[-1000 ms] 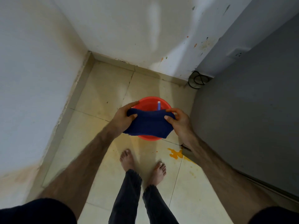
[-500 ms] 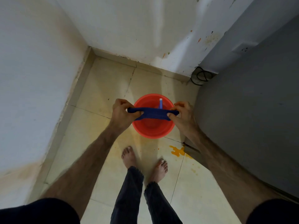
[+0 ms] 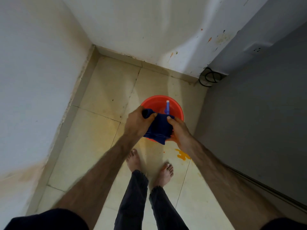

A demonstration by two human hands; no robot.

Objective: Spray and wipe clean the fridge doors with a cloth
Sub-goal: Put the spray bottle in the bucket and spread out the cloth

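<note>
A person stands barefoot in the corner of a room, looking down at a floor of pale cream glazed tiles (image 3: 103, 146) with thin dark grout lines. Two white painted walls meet at the corner: the left wall (image 3: 33, 72) carries a brownish smear low down near its tiled skirting, and the far wall (image 3: 141, 27) is flecked with small orange and dark spots toward its right end. Along the right side rises the flat grey fridge door (image 3: 259, 122), its lower edge running diagonally above the floor. A coiled black cable (image 3: 210, 78) lies on the floor where the fridge meets the far wall. An orange-yellow spill stain (image 3: 182, 155) marks the tiles just beside the fridge's base. A round red plastic bucket (image 3: 154, 102) sits on the floor ahead of the feet, and a blue spray bottle with a white tip (image 3: 167, 107) stands inside it. Over the bucket, both hands hold a dark blue cloth (image 3: 159, 128) bunched between them. The left hand (image 3: 137, 122) has its fingers curled round the cloth's upper left end, thumb pressed on top. The right hand (image 3: 178, 130) grips the cloth's right side, thumb on its upper edge and fingers underneath. Dark trouser legs (image 3: 132, 205) and bare feet (image 3: 164, 173) show below the forearms.
</note>
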